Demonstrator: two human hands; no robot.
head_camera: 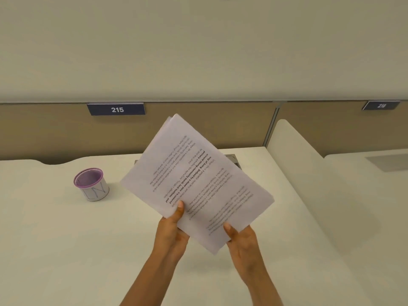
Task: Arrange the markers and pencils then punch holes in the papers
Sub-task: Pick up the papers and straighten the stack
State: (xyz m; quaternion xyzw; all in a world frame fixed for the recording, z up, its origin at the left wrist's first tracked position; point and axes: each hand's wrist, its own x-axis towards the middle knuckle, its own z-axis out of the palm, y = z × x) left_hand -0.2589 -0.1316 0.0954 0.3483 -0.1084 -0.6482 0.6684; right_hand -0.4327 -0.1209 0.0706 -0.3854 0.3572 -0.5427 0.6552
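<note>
Both hands, left (171,230) and right (241,239), gripped the papers (196,180) mid-frame, thumbs on top. Judged paper-squaring step; punching needs a punch, none visible.

papers (194,180) hide grey desk fitting (233,159) | far sign (380,105) blurred

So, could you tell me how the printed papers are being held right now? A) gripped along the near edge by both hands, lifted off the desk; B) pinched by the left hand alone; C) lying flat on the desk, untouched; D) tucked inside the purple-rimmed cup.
A: the left hand and the right hand each have a thumb on the papers, which are raised above the desk.
</note>
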